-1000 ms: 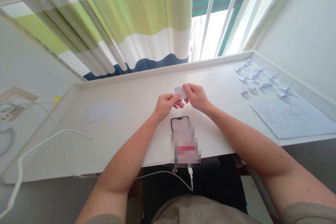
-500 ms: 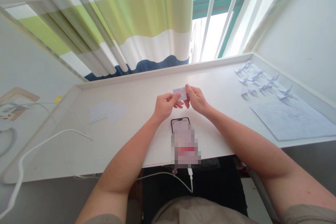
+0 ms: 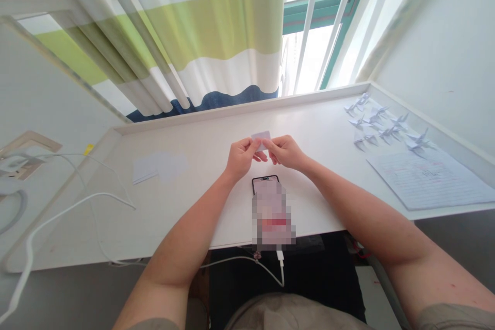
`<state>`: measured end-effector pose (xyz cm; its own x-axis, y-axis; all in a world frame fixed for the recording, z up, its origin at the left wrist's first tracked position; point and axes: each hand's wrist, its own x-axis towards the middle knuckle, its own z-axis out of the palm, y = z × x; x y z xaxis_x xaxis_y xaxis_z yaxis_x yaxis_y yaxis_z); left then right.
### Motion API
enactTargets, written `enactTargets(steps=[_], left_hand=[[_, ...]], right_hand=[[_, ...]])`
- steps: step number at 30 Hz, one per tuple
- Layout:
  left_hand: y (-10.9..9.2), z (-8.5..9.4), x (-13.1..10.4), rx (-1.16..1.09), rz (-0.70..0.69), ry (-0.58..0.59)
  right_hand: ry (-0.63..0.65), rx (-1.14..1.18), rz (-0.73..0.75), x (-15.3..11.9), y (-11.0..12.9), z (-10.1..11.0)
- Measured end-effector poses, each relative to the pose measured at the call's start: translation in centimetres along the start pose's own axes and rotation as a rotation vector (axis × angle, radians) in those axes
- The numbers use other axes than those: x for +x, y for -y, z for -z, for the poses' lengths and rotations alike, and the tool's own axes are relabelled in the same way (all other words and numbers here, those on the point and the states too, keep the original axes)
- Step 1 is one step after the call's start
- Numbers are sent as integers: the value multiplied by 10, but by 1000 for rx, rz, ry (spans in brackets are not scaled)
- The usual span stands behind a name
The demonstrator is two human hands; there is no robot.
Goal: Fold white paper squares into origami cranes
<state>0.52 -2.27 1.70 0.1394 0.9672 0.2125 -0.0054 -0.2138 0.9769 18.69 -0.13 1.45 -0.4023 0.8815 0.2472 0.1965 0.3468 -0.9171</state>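
A small folded piece of white paper (image 3: 261,135) is held up over the middle of the desk. My left hand (image 3: 242,157) pinches its left side, thumb on the near face and fingers behind. At the right side, my right hand (image 3: 285,150) grips the lower corner between thumb and fingers. The two thumbs nearly meet on the paper; the fingers cover its lower part. Just below the hands lies a phone (image 3: 266,181), its screen mostly blurred out, with a white cable plugged into its near end.
Several folded paper cranes (image 3: 392,129) stand at the right rear of the white desk (image 3: 201,139). Before them lies a stack of written sheets (image 3: 429,180). Loose white paper squares (image 3: 154,165) rest on the left. A white cable (image 3: 77,209) crosses the left edge.
My right hand has moved down from the paper's upper right corner to its lower edge, closer to my left thumb. The paper has tilted a little.
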Motion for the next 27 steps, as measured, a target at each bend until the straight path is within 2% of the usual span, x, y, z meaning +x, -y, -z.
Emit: enactTargets(steps=[7, 12, 14, 17, 22, 27], left_hand=[[1, 2, 2, -49, 33, 47], [1, 6, 6, -102, -5, -28], [2, 8, 8, -85, -4, -35], [2, 9, 8, -64, -4, -48], [0, 7, 6, 1, -23, -30], [2, 5, 4, 28, -24, -21]], right_hand=[[-46, -35, 54, 0, 3, 5], [102, 42, 69, -2, 10, 8], [120, 65, 64, -2, 8, 7], [60, 100, 57, -1, 5, 4], [-114, 177, 68, 2, 2, 2], [-147, 184, 79, 3, 4, 3]])
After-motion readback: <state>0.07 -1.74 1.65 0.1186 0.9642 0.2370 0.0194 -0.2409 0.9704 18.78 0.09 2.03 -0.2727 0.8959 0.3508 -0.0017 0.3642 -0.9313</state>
